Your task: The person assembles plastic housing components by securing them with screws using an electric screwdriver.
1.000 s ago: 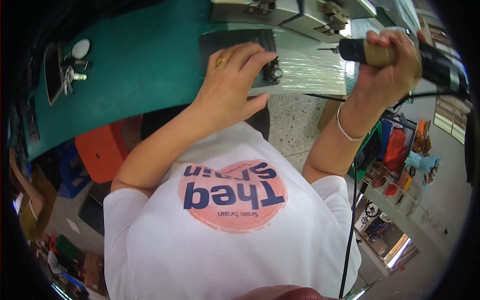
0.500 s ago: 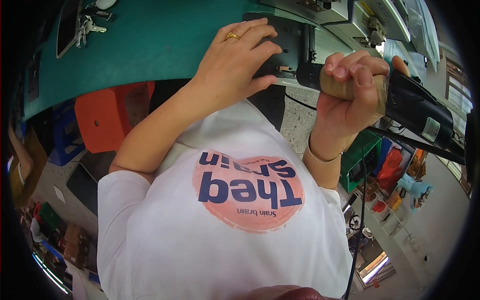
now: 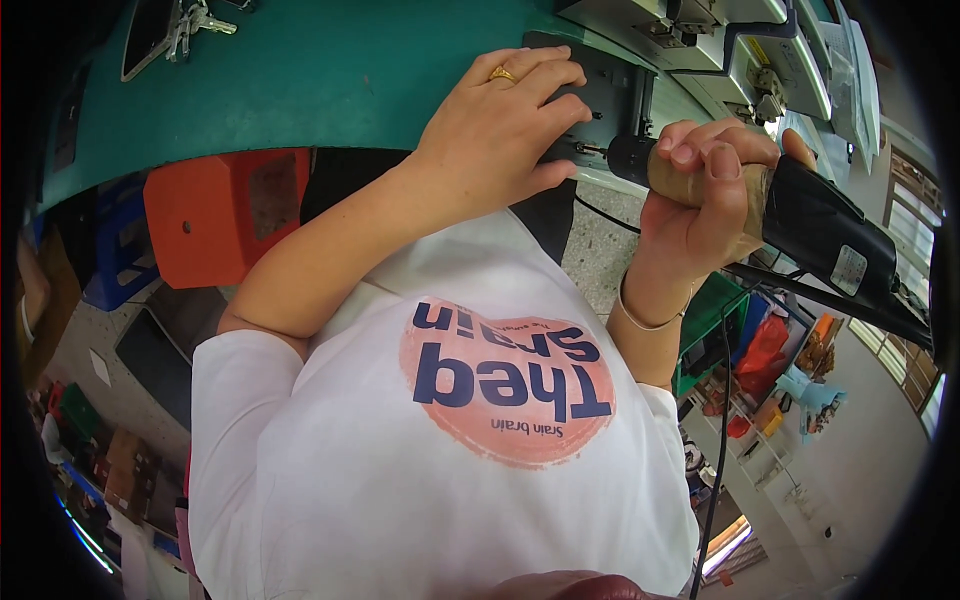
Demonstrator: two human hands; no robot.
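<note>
My right hand (image 3: 705, 190) is wrapped round a black electric screwdriver (image 3: 825, 225) with a tan band about its grip. Its thin metal bit (image 3: 590, 148) points left and meets the near part of a dark grey panel (image 3: 603, 85) on the bench. Whether the bit sits in a screw is too small to tell. My left hand (image 3: 505, 125), a gold-coloured ring on one finger, lies over the panel's left side with fingers stretched and apart. Its thumb is close to the bit, and the hand hides part of the panel.
A green mat (image 3: 290, 90) covers the bench, with keys (image 3: 205, 20) and a phone (image 3: 150, 38) at the far left. Grey metal box-like units (image 3: 765, 70) stand beyond the panel. An orange stool (image 3: 195, 220) is under the bench edge. A black cable (image 3: 722, 400) hangs at the right.
The view has shifted slightly, so bench and panel appear farther right and lower. The screwdriver's tip has moved slightly left against the panel. Both hands keep their poses.
</note>
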